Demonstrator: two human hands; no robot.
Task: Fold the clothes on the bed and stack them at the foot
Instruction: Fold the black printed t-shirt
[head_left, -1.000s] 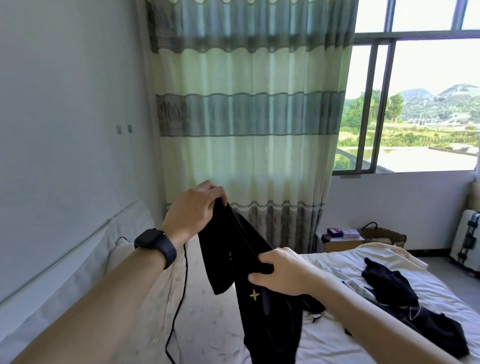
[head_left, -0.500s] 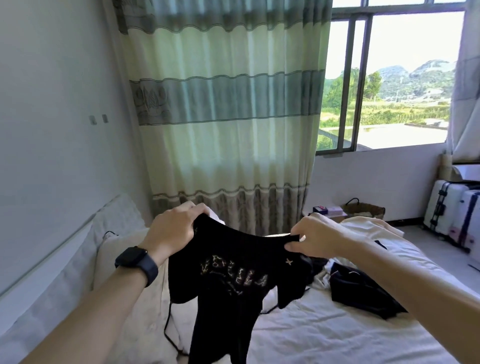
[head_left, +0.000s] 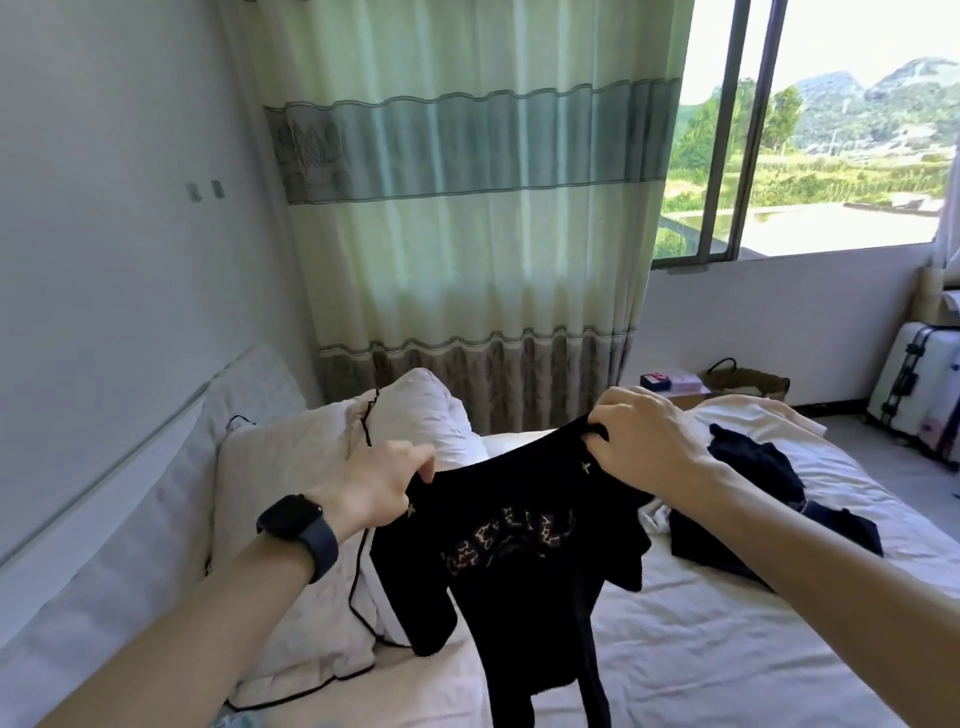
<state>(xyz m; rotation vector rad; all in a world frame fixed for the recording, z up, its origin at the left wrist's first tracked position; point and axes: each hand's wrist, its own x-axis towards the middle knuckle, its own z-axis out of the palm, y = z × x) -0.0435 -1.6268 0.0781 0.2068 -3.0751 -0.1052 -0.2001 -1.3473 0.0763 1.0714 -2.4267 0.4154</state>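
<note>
The left hand (head_left: 376, 486) and the right hand (head_left: 641, 447) each pinch a shoulder of a black T-shirt (head_left: 519, 561) with a gold print, holding it spread and hanging above the bed (head_left: 727, 649), a heap of dark clothes (head_left: 763, 499) lying just beside the T-shirt.

Two bare forearms (head_left: 218, 613), black smartwatch (head_left: 293, 522) on dark band, left wrist

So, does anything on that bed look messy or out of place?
Nothing is damaged or spilled. A black cable trails loosely across the pillows, and a heap of dark clothes lies crumpled and unfolded on the bed. The black T-shirt, gripped by the left hand and right hand, hangs bunched at its lower part.
</note>
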